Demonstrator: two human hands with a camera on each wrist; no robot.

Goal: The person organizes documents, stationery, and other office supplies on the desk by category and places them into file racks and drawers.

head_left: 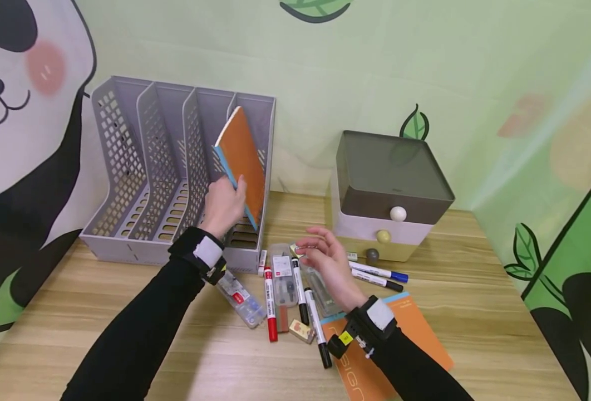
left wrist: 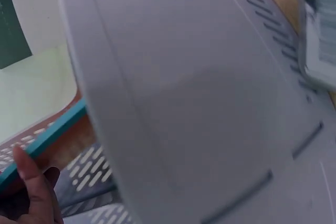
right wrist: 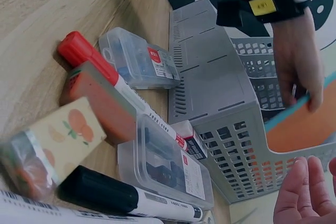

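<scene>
At left, gray file rack (head_left: pixel 140 252) is being supported by the table (head_left: pixel 501 312). Against its rightmost slot, orange notebook (head_left: pixel 245 159) is being held tilted, blue spine being gripped by left hand (head_left: pixel 223 207), fingers curled; slot-floor contact can't be told. Next, red marker (head_left: pixel 270 306) is being borne by the table. Right hand (head_left: pixel 333 268) is being held over clear case (head_left: pixel 320 293), fingers loosely bent. Second notebook (head_left: pixel 415 323) is being partly covered by right sleeve (head_left: pixel 415 367).

We are wearing close-fitting black sleeves (head_left: pixel 145 328). Our black left wrist strap (head_left: pixel 179 240) is bearing a whitish rectangular patch (head_left: pixel 208 252) and a dark-marked yellow tag (right wrist: pixel 262 5); our black right wrist strap (head_left: pixel 356 317) is showing a pale panel (head_left: pixel 380 315), a yellow sticker (head_left: pixel 345 337) and a black housing (head_left: pixel 338 350).
</scene>
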